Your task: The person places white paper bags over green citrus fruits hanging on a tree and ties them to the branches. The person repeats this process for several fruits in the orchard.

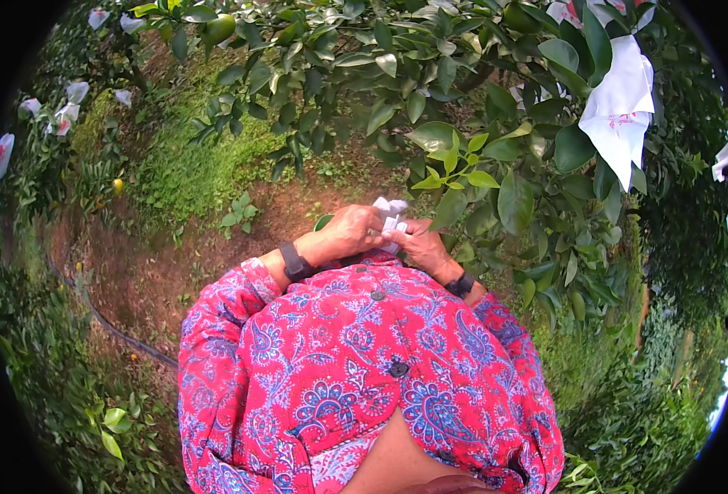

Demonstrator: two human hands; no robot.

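My left hand (350,232) and my right hand (422,245) meet in front of my chest. Between them is a crumpled white paper bag (390,210), pinched by the fingers of both hands. Its lower part is partly hidden by the fingers. A bit of green (323,222) shows beside my left hand; I cannot tell whether it is a leaf or a fruit. Just beyond my right hand hang the leaves of a citrus branch (463,165), with bright young shoots at its tip.
A large white paper bag (623,111) hangs on the tree at the upper right. One green fruit (218,30) hangs at the upper left, near more white bags (69,109). A dark hose (113,329) runs over the brown soil (146,280) on the left.
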